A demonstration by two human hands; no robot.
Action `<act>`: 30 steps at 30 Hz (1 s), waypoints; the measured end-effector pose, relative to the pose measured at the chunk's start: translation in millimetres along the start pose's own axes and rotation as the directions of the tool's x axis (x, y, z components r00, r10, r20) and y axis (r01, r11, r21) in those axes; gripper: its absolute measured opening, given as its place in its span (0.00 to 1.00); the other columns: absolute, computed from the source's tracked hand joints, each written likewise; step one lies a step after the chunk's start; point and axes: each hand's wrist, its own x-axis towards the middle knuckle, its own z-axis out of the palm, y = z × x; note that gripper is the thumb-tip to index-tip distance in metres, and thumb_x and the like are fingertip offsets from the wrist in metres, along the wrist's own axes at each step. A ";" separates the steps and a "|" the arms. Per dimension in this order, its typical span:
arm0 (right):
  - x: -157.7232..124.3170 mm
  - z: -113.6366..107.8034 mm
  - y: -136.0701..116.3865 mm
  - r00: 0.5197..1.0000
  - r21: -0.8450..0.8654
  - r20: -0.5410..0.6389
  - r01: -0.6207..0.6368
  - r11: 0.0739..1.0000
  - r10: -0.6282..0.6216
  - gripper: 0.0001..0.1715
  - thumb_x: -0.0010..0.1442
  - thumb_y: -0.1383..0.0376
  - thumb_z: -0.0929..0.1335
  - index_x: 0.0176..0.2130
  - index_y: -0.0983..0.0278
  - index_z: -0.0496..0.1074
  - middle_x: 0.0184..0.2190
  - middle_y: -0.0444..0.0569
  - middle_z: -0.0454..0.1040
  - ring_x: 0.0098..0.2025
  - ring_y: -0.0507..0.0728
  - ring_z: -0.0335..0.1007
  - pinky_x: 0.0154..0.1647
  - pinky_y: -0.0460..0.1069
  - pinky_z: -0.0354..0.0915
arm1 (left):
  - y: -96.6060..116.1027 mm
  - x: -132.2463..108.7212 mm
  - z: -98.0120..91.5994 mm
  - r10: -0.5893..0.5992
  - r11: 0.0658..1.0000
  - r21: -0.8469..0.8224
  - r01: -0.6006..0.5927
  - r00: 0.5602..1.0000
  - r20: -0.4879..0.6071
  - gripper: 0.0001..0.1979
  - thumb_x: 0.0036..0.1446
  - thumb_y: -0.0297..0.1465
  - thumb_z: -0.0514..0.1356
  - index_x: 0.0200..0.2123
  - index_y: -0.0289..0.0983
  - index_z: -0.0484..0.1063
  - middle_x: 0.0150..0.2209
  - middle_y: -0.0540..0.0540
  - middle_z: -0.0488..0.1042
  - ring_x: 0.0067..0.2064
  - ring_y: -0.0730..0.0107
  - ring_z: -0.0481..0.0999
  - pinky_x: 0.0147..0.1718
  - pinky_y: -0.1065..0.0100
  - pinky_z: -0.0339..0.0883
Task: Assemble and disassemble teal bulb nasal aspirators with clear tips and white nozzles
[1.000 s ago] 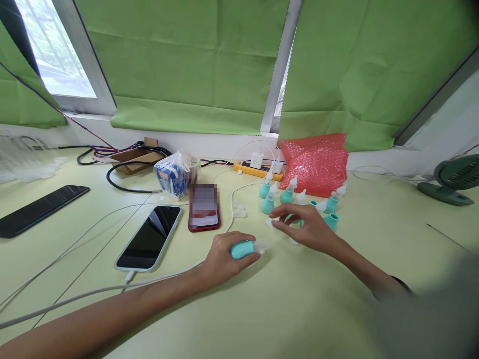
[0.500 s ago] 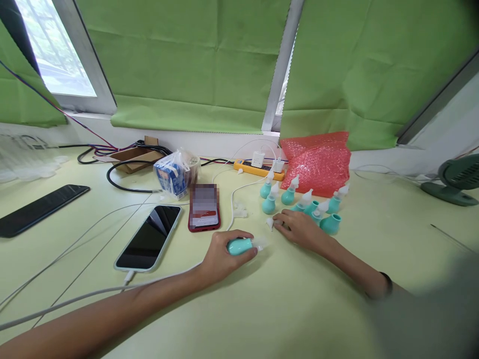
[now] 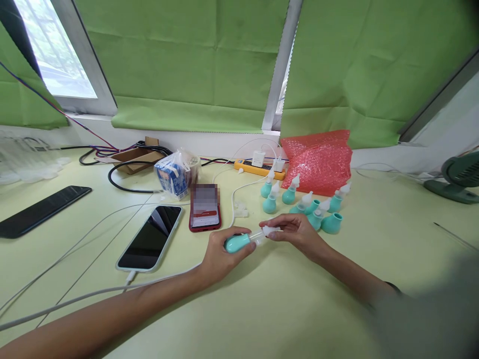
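Observation:
My left hand point(image 3: 219, 253) is closed around a teal nasal aspirator bulb point(image 3: 235, 244), which lies sideways with its clear tube point(image 3: 256, 237) pointing right. Between thumb and fingers of my right hand point(image 3: 301, 234) is a small white nozzle tip point(image 3: 268, 231), held at the tube's end. Whether the two parts are joined I cannot tell. Just beyond my right hand stand several teal aspirators, one point(image 3: 269, 203) with a white tip on it. Among them, a teal bulb point(image 3: 332, 223) has a bare, open neck.
A white-edged phone point(image 3: 149, 239) and a red-cased phone point(image 3: 205, 207) lie left of centre, cables around them. Small clear pieces point(image 3: 240, 210) sit beyond my left hand. Along the back are an orange power strip point(image 3: 245, 167), a red bubble-wrap bag point(image 3: 318, 162) and a bagged blue pack point(image 3: 174, 175).
My right hand has picked up the white nozzle tip from the table and brought it to the clear tube. My left hand still holds the bulb, moved slightly.

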 end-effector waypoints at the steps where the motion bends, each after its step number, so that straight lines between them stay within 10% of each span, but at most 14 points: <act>1: 0.5 -0.9 2.1 1.000 0.026 -0.011 -0.026 0.999 0.026 0.12 0.37 0.66 0.73 0.27 0.66 0.71 0.33 0.51 0.75 0.37 0.57 0.70 0.40 0.52 0.66 | -0.2 0.0 0.1 0.000 1.000 0.003 0.000 1.000 0.001 0.11 0.44 0.35 0.59 0.31 0.35 0.72 0.29 0.49 0.74 0.30 0.70 0.71 0.28 0.73 0.64; 17: 5.3 -17.2 -4.6 0.958 -0.120 0.224 -0.154 0.981 0.178 0.10 0.37 0.69 0.72 0.26 0.66 0.75 0.25 0.48 0.76 0.28 0.53 0.72 0.28 0.44 0.67 | -3.5 -2.6 -0.4 0.215 0.973 0.068 -0.222 0.971 0.104 0.11 0.47 0.34 0.58 0.33 0.34 0.71 0.27 0.46 0.73 0.26 0.71 0.70 0.25 0.72 0.62; 30: 3.8 -2.0 11.2 0.968 0.206 0.165 -0.222 0.953 0.190 0.07 0.38 0.70 0.72 0.24 0.67 0.74 0.28 0.48 0.76 0.27 0.52 0.73 0.33 0.45 0.69 | -7.9 -2.2 2.2 0.295 0.952 0.075 -0.296 0.955 0.025 0.11 0.48 0.33 0.57 0.34 0.32 0.70 0.25 0.45 0.72 0.25 0.72 0.68 0.24 0.72 0.61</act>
